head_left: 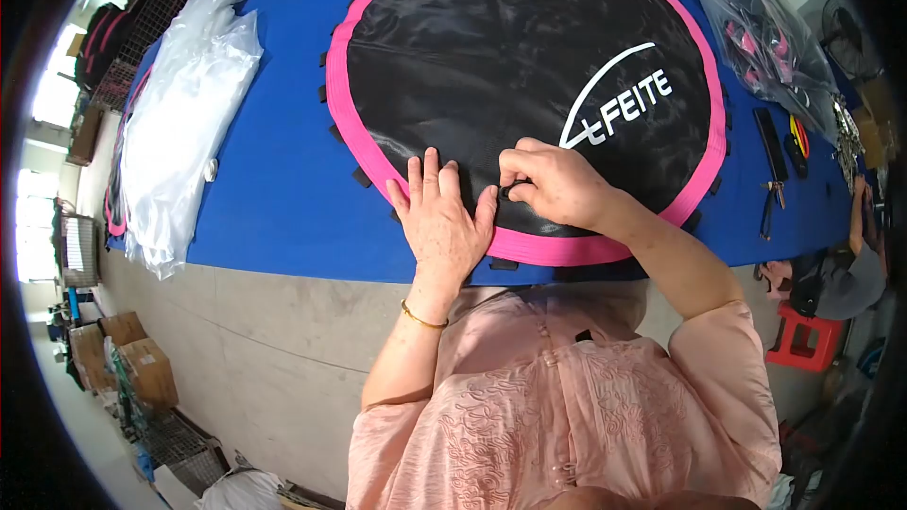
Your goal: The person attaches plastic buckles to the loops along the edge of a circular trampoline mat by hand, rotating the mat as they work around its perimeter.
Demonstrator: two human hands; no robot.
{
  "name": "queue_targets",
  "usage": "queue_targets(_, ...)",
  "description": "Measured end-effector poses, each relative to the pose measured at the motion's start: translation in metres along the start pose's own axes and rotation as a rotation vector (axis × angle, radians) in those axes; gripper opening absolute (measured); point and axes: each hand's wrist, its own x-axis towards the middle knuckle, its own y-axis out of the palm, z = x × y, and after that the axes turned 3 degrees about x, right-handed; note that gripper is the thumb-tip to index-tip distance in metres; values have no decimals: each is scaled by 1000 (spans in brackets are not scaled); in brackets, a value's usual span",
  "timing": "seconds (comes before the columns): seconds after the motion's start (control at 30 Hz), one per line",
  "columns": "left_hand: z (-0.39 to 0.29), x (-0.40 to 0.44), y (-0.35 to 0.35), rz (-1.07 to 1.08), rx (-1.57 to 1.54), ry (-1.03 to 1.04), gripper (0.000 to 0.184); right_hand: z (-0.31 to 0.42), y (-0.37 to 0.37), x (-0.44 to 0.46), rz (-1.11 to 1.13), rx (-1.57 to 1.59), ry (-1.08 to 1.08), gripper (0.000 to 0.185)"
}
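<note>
A round black mat with a pink border lies on the blue table. White lettering and a white curved line mark its right side, and several small black tabs stick out around its edge. My left hand rests flat on the near-left part of the mat and border, fingers stretched out. Close beside its thumb, my right hand is closed in a pinch on the black surface. A bit of something small and black shows at its fingertips; its kind is hidden.
Clear plastic sheeting covers the left end of the blue table. To the right lie a plastic bag with pink and black pieces, a dark flat strip and scissors. A person is near a red stool.
</note>
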Motion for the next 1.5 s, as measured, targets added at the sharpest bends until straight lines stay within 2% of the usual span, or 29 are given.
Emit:
queue_targets(0.23,-1,1,0,0,0,-15,63,-7,-19,-26,84,-74,93,16)
queue_targets(0.4,-3,2,-1,13,31,-4,64,-12,-5,-17,-32,19,14,18)
queue_targets(0.57,-3,2,-1,16,36,-3,69,-10,-6,-14,-23,20,-15,18)
queue_targets(0.87,-4,2,-4,41,31,-17,72,-3,-27,-58,54,-92,191,15)
queue_targets(0.93,-6,3,-3,46,32,-6,72,-9,-18,-54,8,38,153,15)
queue_targets(1.07,-7,3,-2,45,48,-26,72,-6,-9,-44,-16,54,52,15)
queue_targets(1.4,-7,3,-1,34,48,-18,72,-6,-21,-60,-2,-66,151,13)
queue_targets(1.5,-6,3,-2,38,42,-10,73,-9,-11,-41,-64,26,50,14)
